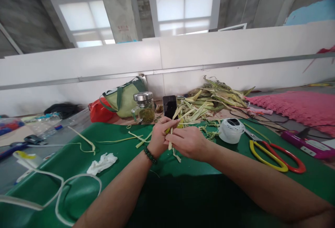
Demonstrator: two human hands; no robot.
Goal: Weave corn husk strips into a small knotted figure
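Close together above the green mat (180, 195), my left hand (158, 135) and my right hand (190, 144) pinch strips of corn husk (170, 145). Pale ends stick up and down between the fingers. A dark beaded bracelet (150, 155) circles my left wrist. Right behind the hands stands a phone (170, 105), its lower part hidden by the strips. Beyond my right hand lies a heap of loose husks (220, 93). Thin husk strips (117, 140) are scattered on the mat to the left.
At the back left stand a lidded glass jar (145, 111), a green bag (124, 98) and a red bag (101, 110). To the right are a white tub (230, 133), scissors (281, 161) and a magenta device (307, 145). A crumpled tissue (102, 163) and white cord (59, 193) lie left.
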